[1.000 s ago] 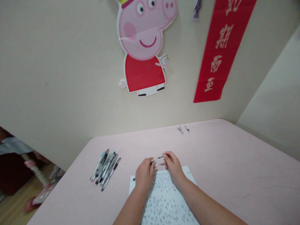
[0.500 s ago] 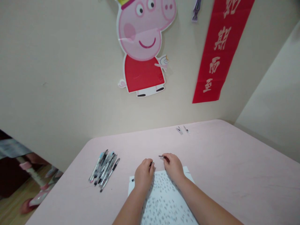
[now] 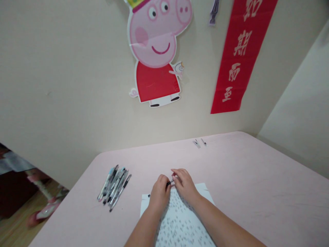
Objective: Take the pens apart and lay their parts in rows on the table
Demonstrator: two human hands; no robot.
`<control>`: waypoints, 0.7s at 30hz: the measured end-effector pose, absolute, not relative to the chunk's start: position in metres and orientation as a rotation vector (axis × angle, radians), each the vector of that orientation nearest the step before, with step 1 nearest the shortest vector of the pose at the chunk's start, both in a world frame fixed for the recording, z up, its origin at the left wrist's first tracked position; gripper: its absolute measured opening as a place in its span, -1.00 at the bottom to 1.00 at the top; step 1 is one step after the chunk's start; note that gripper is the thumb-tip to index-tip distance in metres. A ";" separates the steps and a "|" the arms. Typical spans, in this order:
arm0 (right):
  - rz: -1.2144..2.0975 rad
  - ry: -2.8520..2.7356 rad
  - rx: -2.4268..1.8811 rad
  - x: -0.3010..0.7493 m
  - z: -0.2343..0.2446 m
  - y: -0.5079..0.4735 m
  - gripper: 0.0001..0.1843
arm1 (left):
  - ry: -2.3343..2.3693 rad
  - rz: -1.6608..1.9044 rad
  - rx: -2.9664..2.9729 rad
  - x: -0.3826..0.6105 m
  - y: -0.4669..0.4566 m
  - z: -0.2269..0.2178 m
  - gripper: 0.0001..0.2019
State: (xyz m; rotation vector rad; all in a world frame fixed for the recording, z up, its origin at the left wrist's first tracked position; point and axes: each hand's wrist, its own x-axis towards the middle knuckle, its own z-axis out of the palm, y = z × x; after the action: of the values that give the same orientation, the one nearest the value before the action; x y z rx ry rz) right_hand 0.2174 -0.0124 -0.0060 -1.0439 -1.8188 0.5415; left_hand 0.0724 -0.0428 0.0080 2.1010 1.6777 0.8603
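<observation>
Over the upper part of a written-on sheet of paper (image 3: 180,223), my two hands meet. My left hand (image 3: 159,193) is closed around a pen (image 3: 168,184), whose dark end pokes out past the fingers; another small dark end shows at that hand's left side. Fingers of my right hand (image 3: 186,187) pinch at the pen's thin front end, the index finger slightly raised. What exactly lies between those fingertips is too small to make out. To the left of my hands a pile of pens (image 3: 114,187) lies on the pink tabletop (image 3: 231,192).
Toward the table's far edge lie a few small thin pen parts (image 3: 197,143). A pink pig cutout (image 3: 158,79) and a red banner (image 3: 241,58) hang on the wall behind. At lower left, beyond the table edge, a pink-and-white object (image 3: 46,206) stands on the floor.
My right hand has moved left to meet the left one. The thin dark piece that stuck out of its fingers no longer shows there. My left hand has stayed nearly in place.
</observation>
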 end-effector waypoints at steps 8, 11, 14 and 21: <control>0.669 -1.834 -1.137 0.215 -0.012 -0.012 -0.63 | 1.618 0.833 2.140 0.072 -0.044 0.013 -0.88; 0.718 -1.788 -1.125 0.215 -0.013 -0.011 -0.56 | 1.606 0.833 2.137 0.071 -0.044 0.015 -0.86; 0.781 -1.738 -1.092 0.214 -0.013 -0.011 -0.47 | 1.613 0.840 2.126 0.071 -0.045 0.017 -0.84; 0.725 -1.733 -1.045 0.216 -0.012 -0.010 -0.45 | 1.622 0.865 2.128 0.071 -0.045 0.018 -0.83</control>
State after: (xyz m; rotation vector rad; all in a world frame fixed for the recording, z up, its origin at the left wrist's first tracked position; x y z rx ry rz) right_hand 0.2155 -0.0101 -0.0125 -1.0447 -1.7332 0.7248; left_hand 0.0710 -0.0447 0.0179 2.1282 1.6221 0.8648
